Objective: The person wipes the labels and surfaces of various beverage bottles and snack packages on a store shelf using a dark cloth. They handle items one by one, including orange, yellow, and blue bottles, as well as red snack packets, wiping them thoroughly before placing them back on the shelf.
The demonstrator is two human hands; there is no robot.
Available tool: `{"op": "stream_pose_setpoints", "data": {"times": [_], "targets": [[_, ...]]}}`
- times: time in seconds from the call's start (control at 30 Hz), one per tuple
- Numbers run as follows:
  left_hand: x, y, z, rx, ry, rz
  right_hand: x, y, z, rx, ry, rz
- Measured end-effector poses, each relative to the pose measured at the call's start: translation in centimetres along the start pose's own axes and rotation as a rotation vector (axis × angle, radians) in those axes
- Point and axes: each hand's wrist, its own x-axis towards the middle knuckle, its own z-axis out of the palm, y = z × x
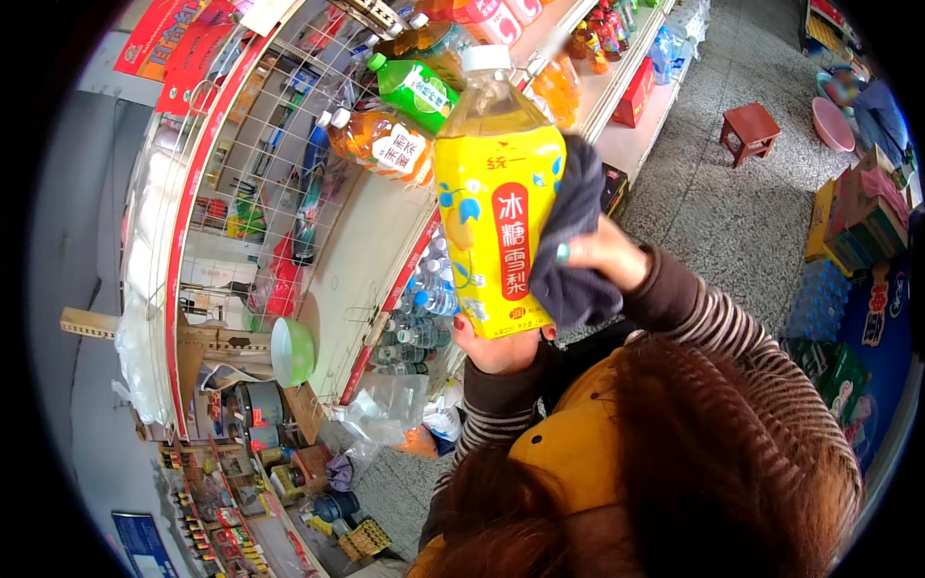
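A large plastic drink bottle (470, 217) with a yellow label and a white cap is held up in front of me, tilted slightly. My left hand (498, 350) grips it at the base, with the fingers partly hidden behind it. My right hand (611, 254) holds a dark grey cloth (578, 224), which is pressed against the bottle's right side. Behind the bottle, other drink bottles stand on a shelf: a green-labelled one (415, 87) and an orange-brown one (383, 144). The labels bear writing.
A white shelf (347, 253) with a red-edged front runs beside me, and several water bottles (419, 336) are on the level below. On it sits a green bowl (293, 352). A wire grid (238, 166) backs the shelf. A red stool (750, 130) and pink basin (831, 124) stand on the floor.
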Motion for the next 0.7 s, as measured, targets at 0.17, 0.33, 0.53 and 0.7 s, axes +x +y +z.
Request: {"op": "stream_pose_setpoints", "data": {"times": [0.17,0.33,0.53,0.7], "targets": [[1.0,1.4,-1.5,0.289,0.071,-0.136,-0.1,-0.1,-0.4,0.025,0.056,0.077],[2.7,5.6,-0.9,0.886,0.030,0.006,0.6,0.6,-3.1,-0.229,0.100,0.046],[3.9,6.7,-0.9,0.646,-0.166,-0.242,0.9,0.6,-3.9,-1.038,-0.243,-0.077],[1.1,4.4,-2.9,0.546,-0.080,-0.188,1.2,0.1,-3.5,-1.346,-0.457,-0.260]]}}
